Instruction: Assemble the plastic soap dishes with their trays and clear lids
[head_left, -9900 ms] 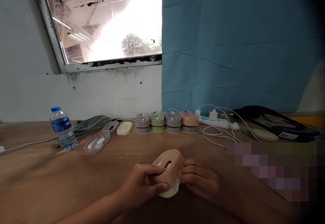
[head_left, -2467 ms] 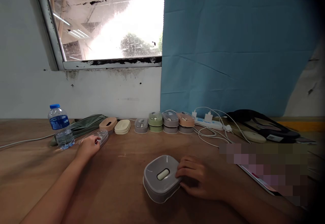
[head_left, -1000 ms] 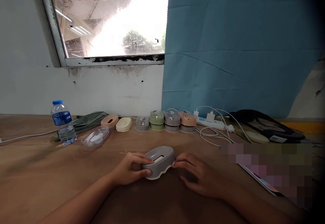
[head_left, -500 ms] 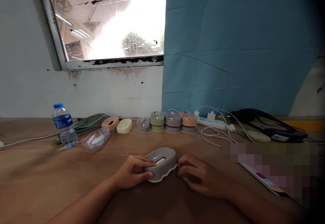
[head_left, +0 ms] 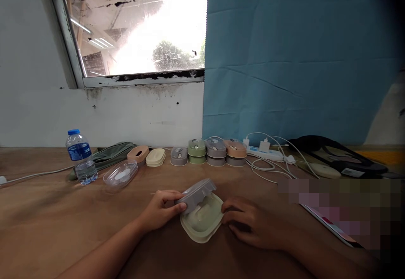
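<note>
My left hand (head_left: 164, 210) grips a grey oval plastic cover (head_left: 193, 198) between thumb and fingers, holding it up at a tilt. Partly beneath it, on the table, lies a cream oval base (head_left: 202, 237) with a shallow hollow. Something pale inside the hollow shows in part under the cover; its kind is unclear. At the right edge of the base is my right hand (head_left: 245, 222), its fingers curled and the tips closed on the rim.
At the back stand stacked oval boxes (head_left: 215, 152), an orange cover (head_left: 138, 154), a cream base (head_left: 155, 157) and a clear lid (head_left: 120, 173). A water bottle (head_left: 80, 156) is at left. Right are a power strip (head_left: 265, 152), white cables and a black strap (head_left: 335, 156).
The grey cover has come up off the cream base and tilted leftward in my left hand, exposing the hollow. My right hand has stayed at the right edge.
</note>
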`<state>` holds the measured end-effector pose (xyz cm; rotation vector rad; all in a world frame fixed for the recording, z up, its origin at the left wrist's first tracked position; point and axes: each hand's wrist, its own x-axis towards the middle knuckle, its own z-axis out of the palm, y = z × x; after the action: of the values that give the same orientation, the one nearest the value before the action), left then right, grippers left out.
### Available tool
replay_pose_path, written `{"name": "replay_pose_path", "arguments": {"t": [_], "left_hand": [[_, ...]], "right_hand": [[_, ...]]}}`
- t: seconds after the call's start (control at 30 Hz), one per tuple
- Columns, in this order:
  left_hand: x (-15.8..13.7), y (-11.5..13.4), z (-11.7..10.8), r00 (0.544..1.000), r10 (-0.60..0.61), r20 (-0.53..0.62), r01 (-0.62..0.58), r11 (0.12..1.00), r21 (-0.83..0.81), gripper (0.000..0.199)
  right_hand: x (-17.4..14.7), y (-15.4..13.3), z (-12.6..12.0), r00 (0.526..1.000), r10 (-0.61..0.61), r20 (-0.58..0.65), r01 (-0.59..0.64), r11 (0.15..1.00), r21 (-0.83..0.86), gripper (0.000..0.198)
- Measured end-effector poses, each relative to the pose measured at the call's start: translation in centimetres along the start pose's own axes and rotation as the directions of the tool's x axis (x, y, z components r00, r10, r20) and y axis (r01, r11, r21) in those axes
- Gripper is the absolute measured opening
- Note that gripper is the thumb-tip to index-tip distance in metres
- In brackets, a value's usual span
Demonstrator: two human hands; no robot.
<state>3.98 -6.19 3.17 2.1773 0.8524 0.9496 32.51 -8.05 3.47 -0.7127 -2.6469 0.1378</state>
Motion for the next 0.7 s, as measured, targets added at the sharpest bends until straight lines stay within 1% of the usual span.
{"name": "replay_pose_path", "arguments": {"t": [0.07,0.23,0.43,0.63,0.7], "left_hand": [[0.0,0.0,0.0,1.0,-0.007,-0.023,0.008,1.0,0.028,0.031],[0.0,-0.7,0.1,0.989,0.023,-0.145,0.003,0.985,0.174,0.028],[-0.1,-2.0,-0.5,0.983,0.062,-0.171,0.013,0.914,0.405,0.03],[-0.1,-2.4,-1.2,0.969,0.084,-0.231,0.042,0.871,0.49,0.029],[0.0,-2.4,-1.7,0.961,0.125,-0.248,0.026,0.847,0.531,0.028]], "right_hand": [[0.0,0.0,0.0,1.0,0.001,0.021,-0.002,1.0,0.014,0.026],[-0.1,0.2,-0.1,0.998,0.004,0.056,-0.006,0.999,0.033,0.028],[-0.1,0.1,-0.2,0.998,0.002,0.065,-0.005,0.999,0.046,0.028],[-0.1,0.1,-0.3,0.997,0.013,0.071,-0.016,0.999,0.038,0.027],[-0.1,0.1,-0.3,0.997,0.014,0.074,-0.017,0.999,0.031,0.027]]}}
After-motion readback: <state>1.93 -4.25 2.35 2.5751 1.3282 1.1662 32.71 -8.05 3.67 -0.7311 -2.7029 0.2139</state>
